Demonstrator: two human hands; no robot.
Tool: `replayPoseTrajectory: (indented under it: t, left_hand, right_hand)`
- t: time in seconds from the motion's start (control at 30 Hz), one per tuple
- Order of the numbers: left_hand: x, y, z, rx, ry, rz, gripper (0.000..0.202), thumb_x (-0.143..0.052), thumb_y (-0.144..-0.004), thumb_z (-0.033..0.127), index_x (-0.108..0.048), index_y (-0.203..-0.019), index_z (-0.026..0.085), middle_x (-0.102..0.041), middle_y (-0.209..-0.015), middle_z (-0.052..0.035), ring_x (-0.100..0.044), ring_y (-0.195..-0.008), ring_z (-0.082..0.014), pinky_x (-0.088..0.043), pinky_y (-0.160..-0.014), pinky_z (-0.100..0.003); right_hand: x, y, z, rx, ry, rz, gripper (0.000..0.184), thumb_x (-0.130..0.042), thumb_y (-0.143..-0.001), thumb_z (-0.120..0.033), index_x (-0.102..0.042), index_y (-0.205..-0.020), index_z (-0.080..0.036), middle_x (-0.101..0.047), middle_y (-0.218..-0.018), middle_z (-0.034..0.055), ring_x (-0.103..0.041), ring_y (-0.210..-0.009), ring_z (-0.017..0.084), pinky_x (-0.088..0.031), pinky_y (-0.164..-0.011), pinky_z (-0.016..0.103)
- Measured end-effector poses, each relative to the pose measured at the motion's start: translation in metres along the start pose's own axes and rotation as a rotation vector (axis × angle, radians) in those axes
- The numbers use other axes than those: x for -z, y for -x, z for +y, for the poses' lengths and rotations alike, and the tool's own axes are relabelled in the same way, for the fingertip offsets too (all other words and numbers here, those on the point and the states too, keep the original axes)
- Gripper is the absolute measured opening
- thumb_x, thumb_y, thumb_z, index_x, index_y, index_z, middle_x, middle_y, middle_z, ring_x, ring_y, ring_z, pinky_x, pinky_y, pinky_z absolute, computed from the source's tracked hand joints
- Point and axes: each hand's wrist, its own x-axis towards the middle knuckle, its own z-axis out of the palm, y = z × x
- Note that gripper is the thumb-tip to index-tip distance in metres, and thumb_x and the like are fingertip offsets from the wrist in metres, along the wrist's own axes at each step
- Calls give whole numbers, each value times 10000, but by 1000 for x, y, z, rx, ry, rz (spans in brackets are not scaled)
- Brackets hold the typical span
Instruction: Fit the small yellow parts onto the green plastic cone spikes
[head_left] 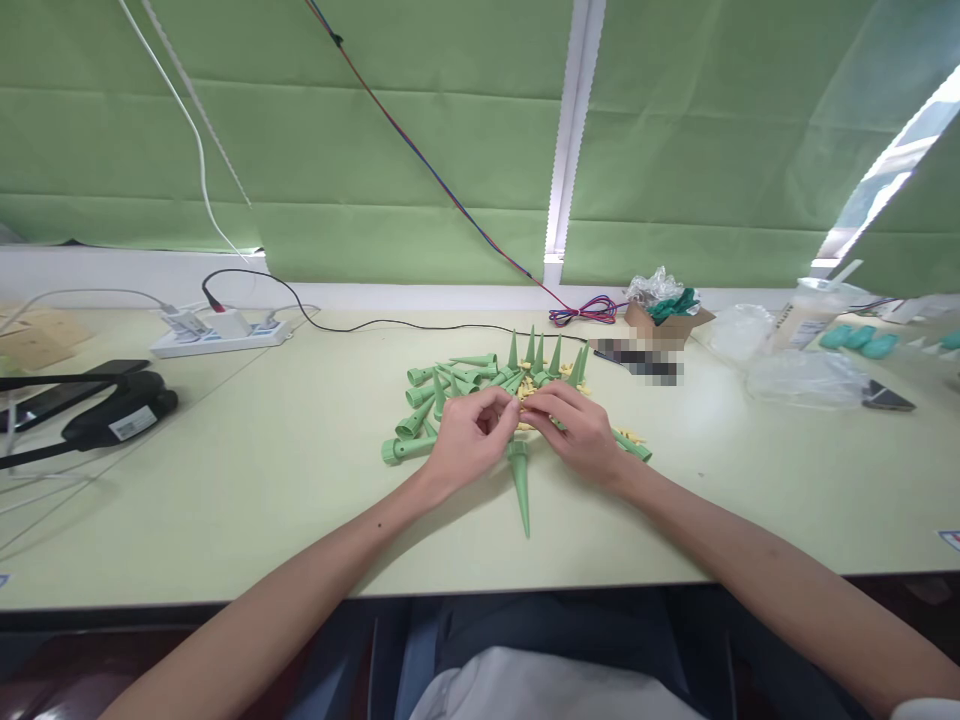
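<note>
My left hand (474, 433) and my right hand (574, 432) meet over a heap of green plastic spikes, thumbs and forefingers pinched together. A small yellow plastic piece (522, 401), mostly covered by the fingertips, is between them. Just below my hands a green plastic spike (520, 490) lies with its tip towards me. Left of my left hand, several more green spikes (411, 447) lie on their sides. Behind the fingers other green spikes (555, 355) point upward, with loose yellow pieces (529, 383) scattered among them. More yellow pieces (630, 436) lie right of my right hand.
On the pale table (300, 520) a power strip (225, 335) and a black strapped device (120, 410) are at left. A small cardboard box (667, 325), a plastic cup (806, 315), clear bags (802, 378) and a phone (889, 395) sit at right. A black cable (420, 326) runs along the back.
</note>
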Motion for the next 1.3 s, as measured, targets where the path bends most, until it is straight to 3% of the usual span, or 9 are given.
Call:
replayPoseTrajectory:
  t: [0.57,0.93,1.3]
  left_hand:
    - [2,0,5,81,81,-47,236,-553,-893,320,-632,-754,145,-583,-624,-8,-495,-556,-105,-379,-508,-232]
    - [-1,0,0,94,109,32,308,-553,-937,415,-605,-770,162,-547,-628,3,-474,-548,-100,-344,-488,-236]
    - [-1,0,0,94,40,58,338,-517,-962,432,-576,-753,174,-539,-616,15,-456,-531,-101,-344,-498,-248]
  right_hand:
    - [2,0,2,62,0,14,29,-600,-954,-196,-623,-966,-210,-635,-835,61,-602,-725,162,-528,-630,292]
    - [4,-5,-3,-120,-79,-60,109,-548,-984,-193,-625,-1059,-207,-646,-925,69,-614,-798,166,-525,-689,309]
    - [4,-8,-6,-109,-55,-32,99,-509,-993,-181,-592,-941,-195,-606,-783,40,-546,-697,154,-463,-631,285]
